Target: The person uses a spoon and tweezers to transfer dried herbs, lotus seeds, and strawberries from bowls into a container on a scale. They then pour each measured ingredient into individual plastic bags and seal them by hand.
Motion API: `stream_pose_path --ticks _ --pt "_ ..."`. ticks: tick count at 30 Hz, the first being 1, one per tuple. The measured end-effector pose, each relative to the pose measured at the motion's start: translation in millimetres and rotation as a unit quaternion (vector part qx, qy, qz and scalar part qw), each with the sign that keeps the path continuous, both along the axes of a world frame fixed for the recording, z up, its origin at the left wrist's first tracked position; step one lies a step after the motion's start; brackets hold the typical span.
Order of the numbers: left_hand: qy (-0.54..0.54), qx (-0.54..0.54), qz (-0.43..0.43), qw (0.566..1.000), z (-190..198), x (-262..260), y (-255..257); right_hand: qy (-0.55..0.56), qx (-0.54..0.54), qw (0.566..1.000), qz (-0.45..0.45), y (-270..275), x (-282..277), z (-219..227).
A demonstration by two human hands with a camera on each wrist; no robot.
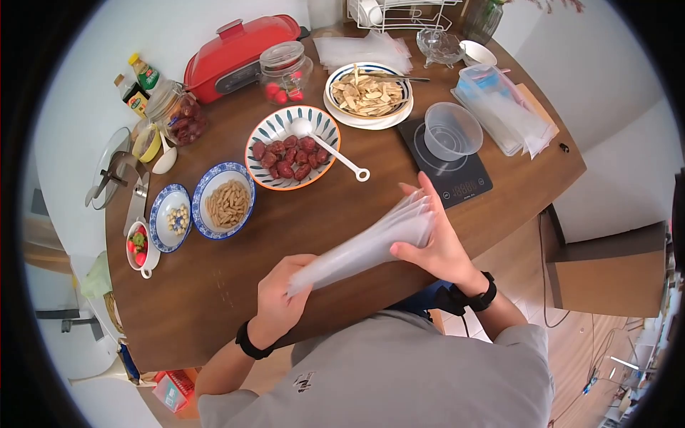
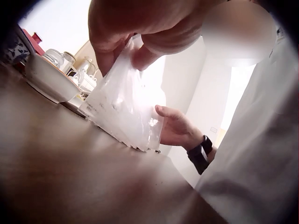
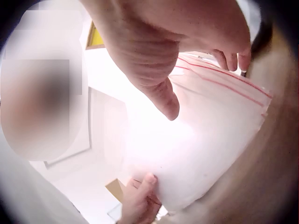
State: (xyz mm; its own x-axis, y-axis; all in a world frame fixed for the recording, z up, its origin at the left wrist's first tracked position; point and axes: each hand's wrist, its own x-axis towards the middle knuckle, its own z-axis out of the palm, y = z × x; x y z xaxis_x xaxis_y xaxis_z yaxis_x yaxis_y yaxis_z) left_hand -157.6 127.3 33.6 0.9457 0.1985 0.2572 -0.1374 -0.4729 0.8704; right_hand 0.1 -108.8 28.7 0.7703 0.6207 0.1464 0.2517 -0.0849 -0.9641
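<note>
A sheaf of clear plastic bags (image 1: pixel 371 246) is held above the table's front edge. The left hand (image 1: pixel 280 296) pinches its gathered lower end; in the left wrist view the thumb and fingers of that hand (image 2: pixel 145 32) close on the bags (image 2: pixel 124 102). At the fanned-out end, the right hand (image 1: pixel 442 246) lies against the bags with fingers straight and thumb spread. The right wrist view shows red seal lines on the bags (image 3: pixel 201 121), with the right hand's thumb (image 3: pixel 166 102) extended over them.
Behind are a kitchen scale (image 1: pixel 464 178) with a clear tub (image 1: pixel 453 132), a bowl of dates (image 1: pixel 289 171) with a white spoon, and a plate of dried slices (image 1: pixel 367 96). Blue-rimmed bowls (image 1: pixel 227 232) stand left; more bags (image 1: pixel 499 107) lie back right.
</note>
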Motion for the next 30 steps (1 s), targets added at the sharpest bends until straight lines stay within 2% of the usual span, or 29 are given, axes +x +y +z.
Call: stream_pose_path --ticks 1,3,5,6,8,9,10,12,13,14,16,17,19,20,22,23,24,25,26,27,28,29,30 --pt "-0.065 0.027 -0.033 0.997 -1.4 -0.3 1.3 0.107 0.058 0.992 0.044 1.3 1.2 5.0" --pt "-0.082 0.020 -0.043 0.995 -4.5 0.4 5.0 0.145 0.085 0.984 0.065 2.1 4.3 9.0" --pt "-0.099 0.012 -0.050 0.994 -5.1 0.4 8.9 0.012 0.011 0.997 0.082 -2.5 10.7 5.9" --pt "-0.101 -0.006 -0.042 0.994 -4.9 -0.5 10.5 -0.039 0.042 0.995 0.079 -0.5 11.3 7.5" --pt "-0.100 -0.026 -0.034 0.994 -2.5 1.5 6.9 -0.062 0.022 0.994 0.085 1.2 11.1 8.5" --pt "-0.055 -0.123 0.012 0.991 0.6 5.8 -1.2 -0.088 0.004 0.992 0.089 1.6 11.0 8.7" --pt "-0.009 -0.219 0.058 0.974 2.5 8.9 -5.0 -0.087 0.004 0.992 0.090 2.1 11.0 7.2" --pt "0.000 -0.226 0.030 0.974 3.0 13.6 -1.2 0.006 -0.067 0.991 0.116 3.2 11.9 3.0" --pt "0.008 -0.234 0.002 0.972 2.6 16.2 1.3 0.006 -0.067 0.991 0.116 3.5 13.1 4.7" --pt "0.008 -0.235 0.003 0.972 -0.6 17.2 10.0 -0.036 -0.069 0.988 0.133 3.0 14.4 7.7" --pt "0.156 -0.168 -0.111 0.967 -6.7 17.1 30.6 -0.077 -0.072 0.983 0.149 -0.9 16.1 5.4" --pt "0.156 -0.168 -0.110 0.967 -6.1 16.7 32.8 -0.038 -0.073 0.982 0.172 -3.7 18.2 -1.2" --pt "0.229 -0.056 -0.105 0.966 0.7 15.3 35.5 0.001 -0.072 0.978 0.198 -6.3 19.3 -0.7" --pt "0.230 -0.056 -0.102 0.966 2.8 13.4 34.9 0.079 -0.034 0.978 0.188 -8.4 15.4 8.1" --pt "0.230 -0.248 -0.093 0.937 5.0 9.0 30.8 0.193 0.046 0.964 0.178 -9.7 5.9 24.2" --pt "0.230 -0.248 -0.092 0.936 3.1 8.6 27.3 0.193 0.047 0.964 0.178 -11.0 3.5 29.6" --pt "0.189 -0.393 -0.100 0.894 -0.3 9.2 22.6 0.206 0.060 0.959 0.188 -13.3 2.3 34.1" --pt "0.142 -0.528 -0.105 0.831 -3.0 10.2 19.1 0.218 0.073 0.953 0.198 -16.2 1.9 35.8" --pt "0.142 -0.527 -0.105 0.831 -4.1 12.0 18.0 0.209 0.075 0.950 0.219 -20.1 3.7 27.0" --pt "0.161 -0.594 -0.104 0.781 -4.7 14.8 17.8 0.208 0.076 0.950 0.219 -20.0 0.5 27.7" --pt "0.178 -0.657 -0.103 0.725 -5.5 17.4 17.0 0.270 0.103 0.938 0.190 -19.1 -4.3 30.5" --pt "0.178 -0.657 -0.103 0.726 -7.2 19.9 14.7 0.331 0.129 0.921 0.160 -19.2 -7.8 33.2" --pt "0.174 -0.644 -0.113 0.736 -9.4 22.4 11.7 0.330 0.129 0.921 0.160 -22.7 -9.6 34.8"
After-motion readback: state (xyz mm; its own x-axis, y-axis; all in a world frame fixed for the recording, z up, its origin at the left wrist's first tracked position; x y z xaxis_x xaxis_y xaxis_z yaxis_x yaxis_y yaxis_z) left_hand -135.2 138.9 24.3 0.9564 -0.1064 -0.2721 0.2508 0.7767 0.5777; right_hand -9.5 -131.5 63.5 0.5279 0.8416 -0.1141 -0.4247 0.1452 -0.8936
